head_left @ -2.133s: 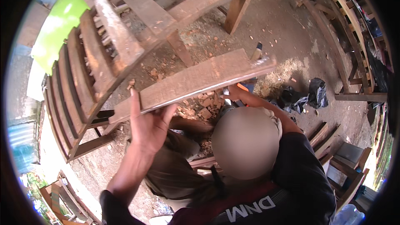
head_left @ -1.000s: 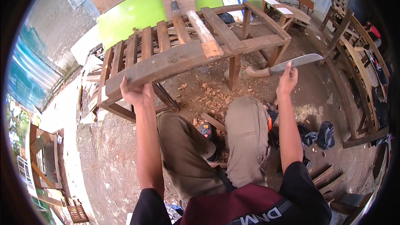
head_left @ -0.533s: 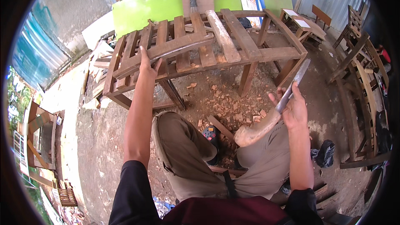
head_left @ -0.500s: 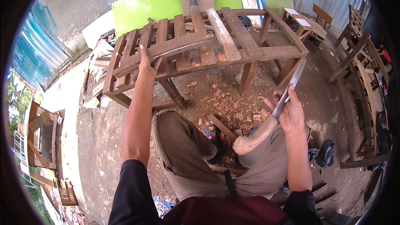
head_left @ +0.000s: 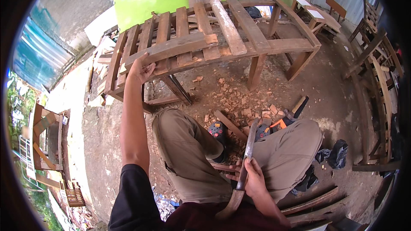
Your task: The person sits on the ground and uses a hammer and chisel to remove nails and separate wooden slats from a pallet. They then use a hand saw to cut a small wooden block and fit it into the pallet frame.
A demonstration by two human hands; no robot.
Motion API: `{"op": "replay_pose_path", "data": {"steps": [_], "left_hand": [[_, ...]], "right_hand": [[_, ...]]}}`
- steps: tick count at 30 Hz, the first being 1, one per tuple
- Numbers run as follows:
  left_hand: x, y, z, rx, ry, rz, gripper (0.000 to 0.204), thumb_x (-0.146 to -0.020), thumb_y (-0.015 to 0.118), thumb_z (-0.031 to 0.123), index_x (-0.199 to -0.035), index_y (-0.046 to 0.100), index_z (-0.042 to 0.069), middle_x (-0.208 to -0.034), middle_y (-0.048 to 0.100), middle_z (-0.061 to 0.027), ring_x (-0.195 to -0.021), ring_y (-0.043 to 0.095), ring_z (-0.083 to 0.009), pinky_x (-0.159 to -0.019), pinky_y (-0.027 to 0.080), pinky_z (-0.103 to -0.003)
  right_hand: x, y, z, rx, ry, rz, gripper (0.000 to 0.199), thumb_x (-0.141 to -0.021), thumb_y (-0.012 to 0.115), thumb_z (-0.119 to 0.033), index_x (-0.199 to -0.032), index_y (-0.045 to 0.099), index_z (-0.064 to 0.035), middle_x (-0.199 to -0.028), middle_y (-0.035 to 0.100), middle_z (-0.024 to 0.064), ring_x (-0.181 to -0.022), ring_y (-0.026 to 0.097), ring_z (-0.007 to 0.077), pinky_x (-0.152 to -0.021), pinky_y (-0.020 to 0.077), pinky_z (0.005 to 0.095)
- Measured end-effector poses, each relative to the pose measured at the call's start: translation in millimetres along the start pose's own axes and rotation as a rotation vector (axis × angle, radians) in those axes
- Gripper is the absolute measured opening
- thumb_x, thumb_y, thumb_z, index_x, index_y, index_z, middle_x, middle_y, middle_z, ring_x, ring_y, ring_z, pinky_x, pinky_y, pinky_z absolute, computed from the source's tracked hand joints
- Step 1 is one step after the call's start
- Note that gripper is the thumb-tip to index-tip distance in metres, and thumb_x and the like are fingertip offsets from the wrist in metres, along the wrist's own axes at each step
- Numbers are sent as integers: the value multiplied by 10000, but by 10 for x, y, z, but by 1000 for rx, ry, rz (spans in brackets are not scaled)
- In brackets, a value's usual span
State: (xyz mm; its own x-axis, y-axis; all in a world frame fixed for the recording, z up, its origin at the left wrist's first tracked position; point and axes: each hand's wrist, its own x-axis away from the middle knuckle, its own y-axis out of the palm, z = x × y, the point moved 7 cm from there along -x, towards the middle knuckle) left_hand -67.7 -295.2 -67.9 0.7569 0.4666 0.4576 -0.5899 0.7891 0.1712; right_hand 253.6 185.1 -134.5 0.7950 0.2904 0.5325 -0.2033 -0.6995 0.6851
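Note:
My left hand (head_left: 142, 69) grips the near end of a curved brown wooden piece (head_left: 171, 48), which lies across the slats of a slatted wooden frame (head_left: 252, 28) in front of me. Close to my lap, my right hand (head_left: 252, 177) is wrapped round the metal shank of a long chisel (head_left: 247, 156). The chisel's blade points up and away, and its wooden handle (head_left: 231, 203) leans back against my shirt. A pale, worn board (head_left: 228, 28) also lies over the frame.
Wood chips (head_left: 244, 98) are strewn on the floor under the frame. By my right foot lie tools with black and orange handles (head_left: 295, 111). Black plastic bags (head_left: 337, 154) and wooden strips (head_left: 312, 201) lie to the right. Chairs (head_left: 366, 34) are stacked farther off.
My right hand has brought the chisel down and left from beside the frame to my lap. My left hand has shifted slightly left and down along the wooden piece.

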Motion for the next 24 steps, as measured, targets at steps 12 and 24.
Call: {"op": "replay_pose_path", "data": {"steps": [12, 24], "left_hand": [[626, 1515, 691, -999, 1113, -40, 553, -938, 613, 538, -1039, 705, 2, -872, 704, -179, -877, 682, -277, -790, 520, -384], [620, 2044, 122, -1514, 1089, 94, 650, -983, 401, 594, -1029, 665, 1, -1066, 707, -189, -1091, 645, -338, -1016, 416, -498]], "right_hand": [[346, 257, 193, 165, 231, -25, 401, -1074, 460, -223, -1427, 281, -163, -821, 548, 107, -555, 535, 186, -546, 504, 359], [-298, 1121, -1321, 1475, -779, 28, 518, -1026, 539, -242, -1471, 429, -1, -934, 633, 242, -874, 658, 390, -735, 511, 450]]}}
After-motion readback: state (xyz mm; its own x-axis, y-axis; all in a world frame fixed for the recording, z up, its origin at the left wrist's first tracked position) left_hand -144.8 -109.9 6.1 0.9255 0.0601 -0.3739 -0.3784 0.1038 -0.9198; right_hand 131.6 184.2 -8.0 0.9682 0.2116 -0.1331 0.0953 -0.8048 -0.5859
